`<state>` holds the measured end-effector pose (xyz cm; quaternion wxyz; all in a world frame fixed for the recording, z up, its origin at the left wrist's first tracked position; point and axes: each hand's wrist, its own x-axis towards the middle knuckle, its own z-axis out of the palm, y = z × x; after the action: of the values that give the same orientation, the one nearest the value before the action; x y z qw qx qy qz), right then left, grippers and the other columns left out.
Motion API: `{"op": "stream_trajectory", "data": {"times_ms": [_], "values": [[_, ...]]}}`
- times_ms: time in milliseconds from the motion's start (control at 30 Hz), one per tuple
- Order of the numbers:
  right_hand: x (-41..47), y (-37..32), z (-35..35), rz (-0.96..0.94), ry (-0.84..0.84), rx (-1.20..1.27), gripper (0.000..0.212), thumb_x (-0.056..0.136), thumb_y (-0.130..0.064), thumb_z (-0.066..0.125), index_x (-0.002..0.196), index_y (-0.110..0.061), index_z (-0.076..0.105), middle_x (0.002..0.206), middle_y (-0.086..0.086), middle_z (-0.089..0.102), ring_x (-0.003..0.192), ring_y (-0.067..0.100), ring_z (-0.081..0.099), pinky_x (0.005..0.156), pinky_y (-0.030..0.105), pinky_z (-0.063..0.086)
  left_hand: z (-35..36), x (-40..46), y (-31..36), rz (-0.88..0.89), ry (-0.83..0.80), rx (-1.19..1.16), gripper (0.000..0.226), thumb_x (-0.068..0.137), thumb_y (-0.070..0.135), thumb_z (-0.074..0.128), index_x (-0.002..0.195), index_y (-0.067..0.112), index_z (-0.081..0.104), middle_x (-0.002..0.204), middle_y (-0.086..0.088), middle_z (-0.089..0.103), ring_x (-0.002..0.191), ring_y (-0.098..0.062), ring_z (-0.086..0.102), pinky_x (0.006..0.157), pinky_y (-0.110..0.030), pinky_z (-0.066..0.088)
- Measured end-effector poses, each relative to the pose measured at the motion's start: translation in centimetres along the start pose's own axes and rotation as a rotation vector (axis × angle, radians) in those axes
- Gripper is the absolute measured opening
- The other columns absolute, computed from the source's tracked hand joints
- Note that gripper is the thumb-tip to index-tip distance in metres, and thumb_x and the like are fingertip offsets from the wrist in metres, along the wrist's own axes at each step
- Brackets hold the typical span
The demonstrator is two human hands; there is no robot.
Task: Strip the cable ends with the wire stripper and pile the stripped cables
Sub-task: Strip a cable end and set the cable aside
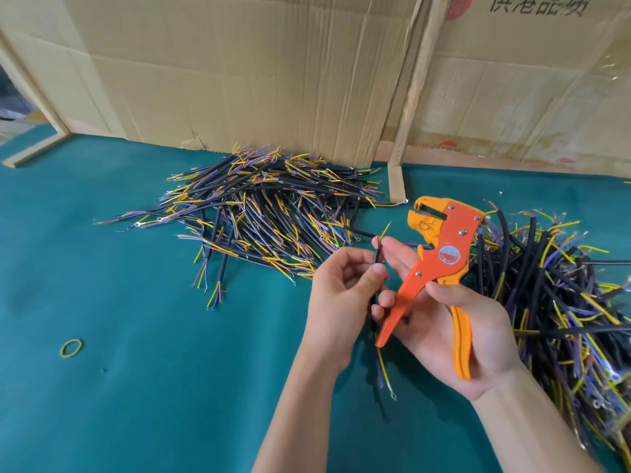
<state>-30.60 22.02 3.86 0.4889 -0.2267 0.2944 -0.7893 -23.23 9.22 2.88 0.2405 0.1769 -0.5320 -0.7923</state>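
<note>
My left hand (338, 295) pinches a short black cable (377, 259) upright between thumb and fingers; its coloured wire ends stick out above, and more wires with a ring terminal hang below. My right hand (454, 322) holds the orange and yellow wire stripper (440, 254), jaws pointing up and left, handles spread across my palm; its fingertips also touch the cable. A large pile of black cables with coloured ends (266, 206) lies on the green table at the back. A second pile (560, 295) lies at the right.
Cardboard sheets (239, 63) stand along the back of the green table (136, 370). A wooden strip (416, 80) leans between them. A yellow-green rubber band (71, 347) lies at the front left. A wooden frame (37, 148) sits at the far left.
</note>
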Motion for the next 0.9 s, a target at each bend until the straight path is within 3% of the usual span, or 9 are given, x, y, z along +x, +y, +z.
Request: {"op": "stream_trajectory", "data": {"times_ms": [133,233,400,533,600,767,900], "values": [[0.1,0.0,0.0,0.006,0.019,-0.059,0.083,0.073,-0.023,0.083,0.148,-0.008,0.050,0.138,0.015,0.057,0.086,0.027,0.063,0.086,0.041,0.055,0.2,-0.1,0.4,-0.052,-0.018,-0.186,0.009,0.098,-0.005,0.056,0.103,0.003,0.056,0.070,-0.004,0.047,0.042,-0.012,0.051,0.038,-0.019,0.038],[0.2,-0.1,0.0,0.011,0.053,-0.093,0.084,0.071,-0.024,0.085,0.146,-0.007,0.053,0.121,0.019,0.052,0.084,0.028,0.062,0.082,0.041,0.055,0.4,-0.2,0.5,-0.060,-0.013,-0.231,0.018,0.098,-0.007,0.054,0.113,0.002,0.055,0.067,-0.005,0.041,0.041,-0.014,0.049,0.039,-0.021,0.037],[0.2,-0.2,0.0,0.017,0.078,-0.117,0.084,0.068,-0.024,0.087,0.144,-0.005,0.055,0.117,0.021,0.054,0.083,0.029,0.061,0.082,0.041,0.055,-0.1,0.0,0.7,-0.029,-0.051,-0.206,0.037,0.095,-0.007,0.056,0.128,0.010,0.061,0.065,-0.001,0.037,0.046,-0.018,0.041,0.042,-0.025,0.038],[-0.1,-0.5,0.1,0.044,0.029,-0.179,0.077,0.072,-0.025,0.084,0.141,-0.004,0.058,0.123,0.021,0.054,0.082,0.028,0.062,0.082,0.042,0.055,-0.5,0.1,1.1,-0.068,-0.131,-0.171,0.043,0.081,0.009,0.056,0.120,0.016,0.072,0.067,-0.003,0.046,0.055,-0.015,0.046,0.047,-0.026,0.039],[-0.2,-0.6,0.2,0.055,0.008,-0.191,0.073,0.074,-0.024,0.083,0.140,-0.003,0.058,0.131,0.020,0.057,0.080,0.029,0.062,0.080,0.043,0.055,-0.6,0.1,1.1,-0.058,-0.121,-0.110,0.037,0.086,0.020,0.054,0.116,0.017,0.075,0.067,-0.003,0.050,0.058,-0.013,0.048,0.054,-0.026,0.040],[-0.1,-0.5,0.3,0.081,0.029,-0.205,0.077,0.071,-0.025,0.086,0.139,0.000,0.058,0.100,0.019,0.057,0.077,0.031,0.061,0.078,0.042,0.054,-1.2,0.0,0.9,-0.040,-0.134,-0.090,0.030,0.105,0.016,0.046,0.111,0.023,0.075,0.066,-0.002,0.052,0.061,-0.013,0.047,0.060,-0.026,0.040],[-0.1,-0.6,0.2,0.070,0.044,-0.198,0.079,0.071,-0.024,0.086,0.139,0.001,0.057,0.099,0.019,0.058,0.077,0.032,0.061,0.077,0.043,0.054,-1.4,0.1,0.9,-0.053,-0.180,-0.099,0.029,0.106,0.016,0.047,0.113,0.022,0.074,0.067,-0.002,0.053,0.060,-0.011,0.048,0.061,-0.022,0.044]]}}
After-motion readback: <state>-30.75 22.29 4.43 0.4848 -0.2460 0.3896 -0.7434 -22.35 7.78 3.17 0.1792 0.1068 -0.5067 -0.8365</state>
